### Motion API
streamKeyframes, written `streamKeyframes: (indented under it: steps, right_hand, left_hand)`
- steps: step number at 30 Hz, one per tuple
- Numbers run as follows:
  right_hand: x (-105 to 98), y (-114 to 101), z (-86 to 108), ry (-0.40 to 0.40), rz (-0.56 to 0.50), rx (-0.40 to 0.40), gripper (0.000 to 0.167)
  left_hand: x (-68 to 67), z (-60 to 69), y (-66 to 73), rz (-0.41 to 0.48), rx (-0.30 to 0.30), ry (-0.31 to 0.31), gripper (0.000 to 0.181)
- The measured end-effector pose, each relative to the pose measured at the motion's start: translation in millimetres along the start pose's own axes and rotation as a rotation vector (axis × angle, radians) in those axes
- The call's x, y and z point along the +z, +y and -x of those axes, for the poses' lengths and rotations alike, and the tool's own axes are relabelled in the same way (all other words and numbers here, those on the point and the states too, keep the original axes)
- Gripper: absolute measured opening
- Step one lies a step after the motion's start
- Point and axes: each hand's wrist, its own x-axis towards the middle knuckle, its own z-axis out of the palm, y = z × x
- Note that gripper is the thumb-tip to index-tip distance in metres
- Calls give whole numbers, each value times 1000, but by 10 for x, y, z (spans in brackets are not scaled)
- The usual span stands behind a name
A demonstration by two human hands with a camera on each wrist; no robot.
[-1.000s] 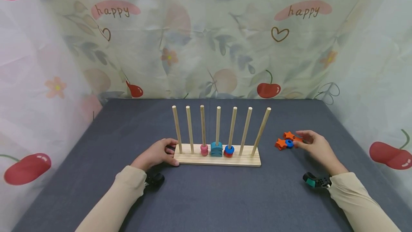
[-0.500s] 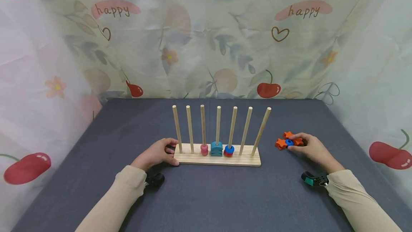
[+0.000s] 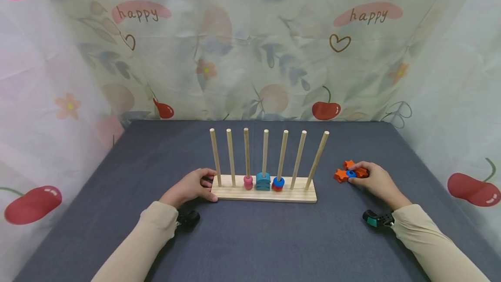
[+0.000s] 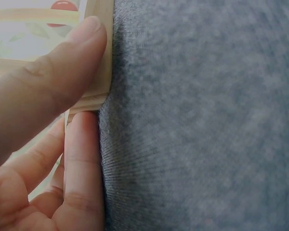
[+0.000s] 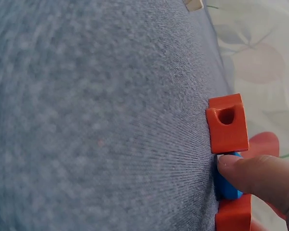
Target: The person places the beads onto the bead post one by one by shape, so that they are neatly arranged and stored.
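Observation:
My left hand [image 3: 192, 185] holds the left end of a wooden peg board [image 3: 235, 193]. Its thumb [image 4: 53, 72] lies over the board's edge in the left wrist view, with a finger against the end. Several upright pegs rise from the base. Pink beads [image 3: 248, 182], teal blocks [image 3: 263, 182] and a blue ring [image 3: 278, 182] over a red one sit on three middle pegs. Off to the right, my right hand [image 3: 375, 182] pinches a loose blue ring [image 5: 226, 185] among orange star pieces [image 3: 341, 175]. The thumb touches the ring; the other fingertips are mostly hidden.
A dark grey cloth [image 3: 274, 243] covers the table. Patterned curtains [image 3: 242, 55] hang behind it and at both sides. In the right wrist view an orange piece [image 5: 229, 132] stands right beside the blue ring. Each wrist wears a dark camera [image 3: 377, 219].
My right hand has moved slightly left, from the right side of the orange stars onto the loose blue ring. The left hand and the peg board have stayed in place.

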Motion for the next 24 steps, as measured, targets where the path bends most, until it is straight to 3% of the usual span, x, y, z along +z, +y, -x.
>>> streamKeyframes:
  steps: [24]
  right_hand:
    - [-53, -51, 85, -1, 24, -8, 41]
  left_hand:
    - [-3, 10, 11, -1, -10, 0, 80]
